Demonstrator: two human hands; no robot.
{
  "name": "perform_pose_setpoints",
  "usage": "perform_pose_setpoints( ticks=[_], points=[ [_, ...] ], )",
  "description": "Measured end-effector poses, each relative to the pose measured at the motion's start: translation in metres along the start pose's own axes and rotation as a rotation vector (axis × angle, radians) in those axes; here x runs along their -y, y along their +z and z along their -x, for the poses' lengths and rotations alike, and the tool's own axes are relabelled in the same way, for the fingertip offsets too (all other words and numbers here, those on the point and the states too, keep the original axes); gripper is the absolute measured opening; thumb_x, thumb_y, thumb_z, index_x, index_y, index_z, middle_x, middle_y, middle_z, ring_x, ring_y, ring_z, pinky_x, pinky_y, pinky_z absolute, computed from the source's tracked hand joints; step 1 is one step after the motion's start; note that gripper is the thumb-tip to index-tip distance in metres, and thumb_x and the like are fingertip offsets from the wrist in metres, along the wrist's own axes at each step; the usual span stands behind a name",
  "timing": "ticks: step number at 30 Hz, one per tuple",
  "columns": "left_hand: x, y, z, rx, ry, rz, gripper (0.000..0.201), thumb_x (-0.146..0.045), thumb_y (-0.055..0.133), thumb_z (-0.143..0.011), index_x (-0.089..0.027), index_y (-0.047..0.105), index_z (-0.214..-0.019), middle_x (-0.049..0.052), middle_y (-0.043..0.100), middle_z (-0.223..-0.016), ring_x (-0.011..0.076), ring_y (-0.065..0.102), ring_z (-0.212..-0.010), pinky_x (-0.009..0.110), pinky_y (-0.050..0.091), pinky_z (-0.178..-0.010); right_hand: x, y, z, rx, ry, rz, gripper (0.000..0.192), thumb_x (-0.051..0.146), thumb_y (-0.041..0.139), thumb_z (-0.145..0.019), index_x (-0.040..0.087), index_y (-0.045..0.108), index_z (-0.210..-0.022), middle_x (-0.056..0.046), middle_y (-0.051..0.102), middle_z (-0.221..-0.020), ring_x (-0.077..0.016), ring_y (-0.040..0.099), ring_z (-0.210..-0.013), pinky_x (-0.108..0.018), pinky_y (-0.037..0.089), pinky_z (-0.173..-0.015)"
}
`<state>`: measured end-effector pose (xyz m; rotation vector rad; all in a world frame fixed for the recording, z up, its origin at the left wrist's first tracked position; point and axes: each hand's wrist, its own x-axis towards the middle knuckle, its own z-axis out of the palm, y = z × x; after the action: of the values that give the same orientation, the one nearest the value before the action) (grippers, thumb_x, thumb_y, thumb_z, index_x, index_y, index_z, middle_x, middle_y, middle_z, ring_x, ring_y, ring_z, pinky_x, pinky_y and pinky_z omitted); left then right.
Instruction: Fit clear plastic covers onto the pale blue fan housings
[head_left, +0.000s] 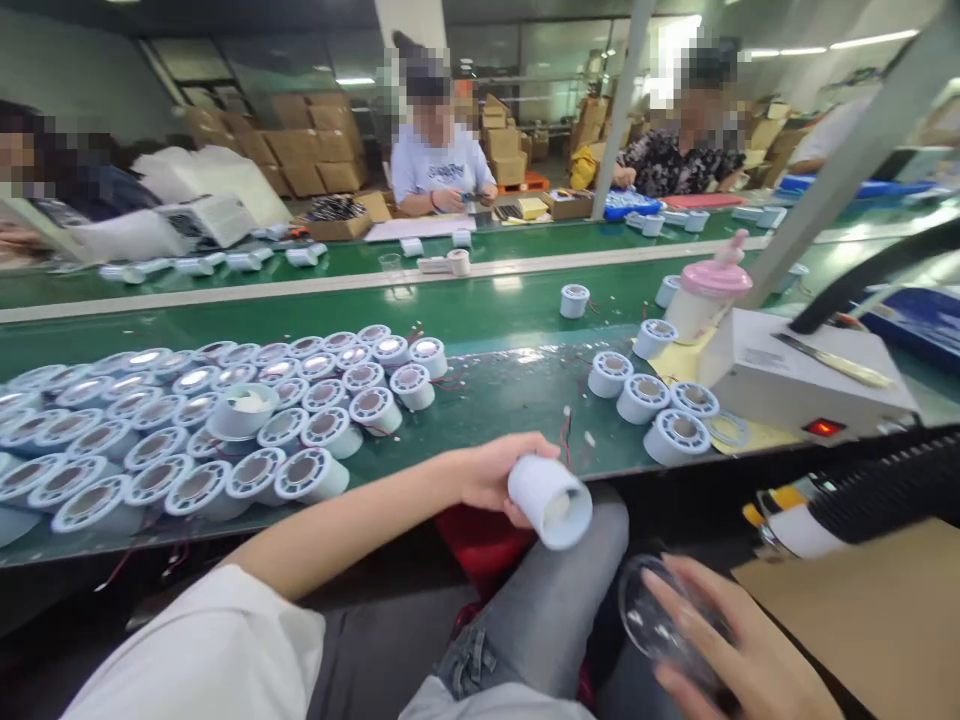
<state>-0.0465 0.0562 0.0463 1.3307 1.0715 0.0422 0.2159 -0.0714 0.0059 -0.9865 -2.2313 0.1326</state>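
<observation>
My left hand (491, 475) grips a white cylindrical lamp housing (551, 502) just below the front edge of the green bench, its open end tilted toward me. Low over my lap, my right hand (739, 655) holds a round clear plastic lens (660, 620) between spread fingers. The two hands are apart, the housing above and left of the lens. Several more white housings (202, 430) lie packed together on the bench to my left, and a small group (660, 405) sits to my right.
A white box with a red lit switch (802, 385) stands at right, a pink-lidded cup (709, 295) behind it. Brown cardboard (885, 610) lies at lower right. Across the green conveyor (487, 310) three people work among cartons.
</observation>
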Motion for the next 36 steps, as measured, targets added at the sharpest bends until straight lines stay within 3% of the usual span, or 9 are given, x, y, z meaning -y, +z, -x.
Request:
perform_pose_setpoints(
  ticks=[3, 7, 11, 14, 17, 21, 24, 29, 36],
  points=[
    [0.020, 0.046, -0.016, 0.285, -0.048, 0.061, 0.040, -0.056, 0.032, -0.068, -0.019, 0.047, -0.072, -0.002, 0.036, -0.050, 0.0111, 0.029, -0.037, 0.022, 0.022, -0.033, 0.008, 0.004, -0.005, 0.058, 0.014, 0.099, 0.042, 0.023, 0.052, -0.092, 0.022, 0.054, -0.134, -0.016, 0.055, -0.128, -0.0307, 0.059, -0.110, -0.041, 0.058, -0.080],
    [0.018, 0.062, -0.021, 0.456, -0.024, 0.065, 0.032, -0.044, 0.043, -0.064, -0.018, 0.053, -0.081, -0.001, 0.047, -0.059, 0.0113, 0.038, -0.042, 0.020, 0.027, -0.032, 0.009, 0.005, -0.015, 0.160, 0.166, 0.187, 0.037, 0.016, 0.055, -0.087, 0.021, 0.062, -0.123, -0.017, 0.055, -0.129, -0.0349, 0.059, -0.103, -0.051, 0.058, -0.076],
    [-0.002, 0.057, -0.010, 0.392, 0.086, -0.043, 0.024, -0.033, 0.059, -0.072, -0.019, 0.062, -0.091, -0.001, 0.052, -0.074, 0.0091, 0.047, -0.056, 0.014, 0.035, -0.037, 0.005, 0.001, -0.008, 0.259, 0.293, 0.031, 0.014, 0.014, 0.058, -0.085, 0.020, 0.068, -0.093, -0.013, 0.053, -0.132, -0.0308, 0.059, -0.107, -0.045, 0.059, -0.080],
    [-0.004, 0.054, -0.008, 0.337, 0.125, -0.065, 0.032, -0.047, 0.056, -0.083, -0.017, 0.062, -0.092, -0.002, 0.050, -0.070, 0.0072, 0.044, -0.051, 0.013, 0.034, -0.035, 0.006, -0.004, 0.001, 0.179, 0.266, 0.031, 0.018, 0.018, 0.060, -0.086, 0.021, 0.067, -0.102, -0.014, 0.050, -0.135, -0.0291, 0.058, -0.109, -0.043, 0.058, -0.082],
    [0.006, 0.056, -0.016, 0.432, 0.030, 0.006, 0.045, -0.055, 0.039, -0.088, -0.015, 0.060, -0.089, -0.002, 0.049, -0.060, 0.0084, 0.036, -0.039, 0.018, 0.029, -0.029, 0.013, -0.006, 0.001, 0.066, 0.117, 0.189, 0.037, 0.017, 0.062, -0.086, 0.023, 0.061, -0.123, -0.016, 0.049, -0.135, -0.0314, 0.056, -0.109, -0.046, 0.056, -0.084],
    [0.011, 0.062, -0.023, 0.508, 0.020, -0.083, 0.037, -0.046, 0.043, -0.083, -0.016, 0.066, -0.081, 0.002, 0.054, -0.062, 0.0113, 0.040, -0.043, 0.020, 0.028, -0.032, 0.015, -0.001, -0.006, 0.215, 0.121, 0.311, 0.046, 0.008, 0.060, -0.082, 0.025, 0.062, -0.124, -0.016, 0.047, -0.140, -0.0334, 0.056, -0.103, -0.048, 0.055, -0.077],
    [0.004, 0.064, -0.016, 0.404, 0.110, -0.187, 0.022, -0.033, 0.053, -0.080, -0.018, 0.069, -0.082, 0.003, 0.059, -0.078, 0.0142, 0.052, -0.065, 0.020, 0.039, -0.048, 0.011, 0.003, -0.007, 0.326, 0.259, 0.133, 0.022, 0.007, 0.059, -0.081, 0.020, 0.069, -0.096, -0.016, 0.050, -0.133, -0.0303, 0.058, -0.102, -0.041, 0.056, -0.074],
    [0.000, 0.066, 0.003, -0.047, 0.393, -0.446, 0.020, -0.032, 0.058, -0.085, -0.021, 0.068, -0.099, 0.003, 0.059, -0.097, 0.0177, 0.055, -0.088, 0.027, 0.042, -0.077, 0.009, 0.000, -0.004, 0.381, 0.513, -0.367, 0.008, 0.022, 0.066, -0.085, 0.021, 0.062, -0.078, -0.008, 0.052, -0.121, -0.0235, 0.061, -0.104, -0.035, 0.055, -0.083],
    [0.030, 0.074, -0.009, -0.179, 0.631, -0.304, 0.067, -0.044, 0.087, -0.059, -0.026, 0.067, -0.120, 0.008, 0.053, -0.111, 0.0244, 0.055, -0.106, 0.036, 0.046, -0.092, 0.016, 0.004, -0.004, 0.014, 0.802, -0.624, 0.030, 0.034, 0.054, -0.094, 0.019, 0.067, -0.072, -0.009, 0.058, -0.103, -0.0222, 0.060, -0.094, -0.027, 0.051, -0.065]
  ],
)
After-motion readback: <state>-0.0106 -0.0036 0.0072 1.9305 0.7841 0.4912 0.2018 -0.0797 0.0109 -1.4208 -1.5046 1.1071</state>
